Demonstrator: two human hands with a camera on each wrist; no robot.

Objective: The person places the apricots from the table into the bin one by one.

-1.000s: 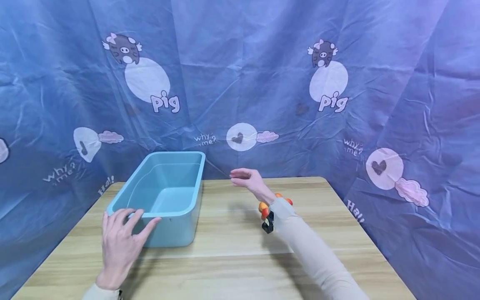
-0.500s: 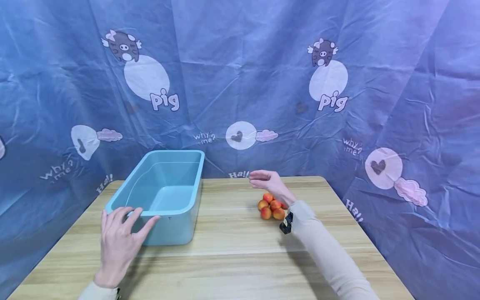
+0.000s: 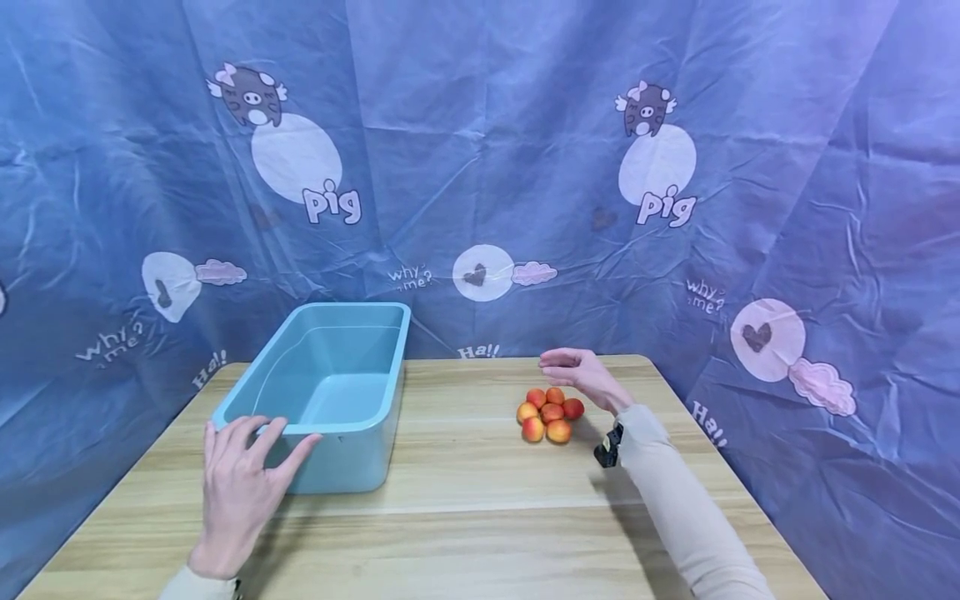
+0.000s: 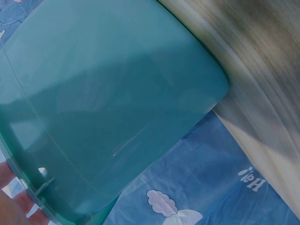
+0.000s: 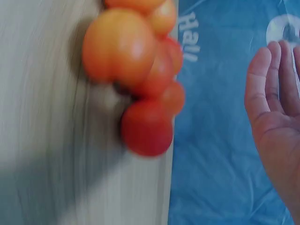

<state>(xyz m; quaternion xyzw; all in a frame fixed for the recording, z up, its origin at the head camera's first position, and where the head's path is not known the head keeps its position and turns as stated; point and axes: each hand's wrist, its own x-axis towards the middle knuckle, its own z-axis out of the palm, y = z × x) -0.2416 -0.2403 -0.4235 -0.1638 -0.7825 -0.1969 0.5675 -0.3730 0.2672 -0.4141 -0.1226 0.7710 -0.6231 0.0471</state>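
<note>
The left hand (image 3: 238, 479) lies flat with spread, straight fingers against the near rim of the tub (image 3: 327, 392), gripping nothing. The tub, light blue and open-topped, sits on the left half of the table (image 3: 465, 500); the left wrist view shows its inside (image 4: 108, 108). To its right, well apart from it, a small cluster of fruit (image 3: 550, 414) rests on the wood, orange and red (image 5: 136, 70). The right hand (image 3: 581, 375) hovers just beyond and right of the fruit, fingers relaxed and open (image 5: 276, 117), holding nothing.
</note>
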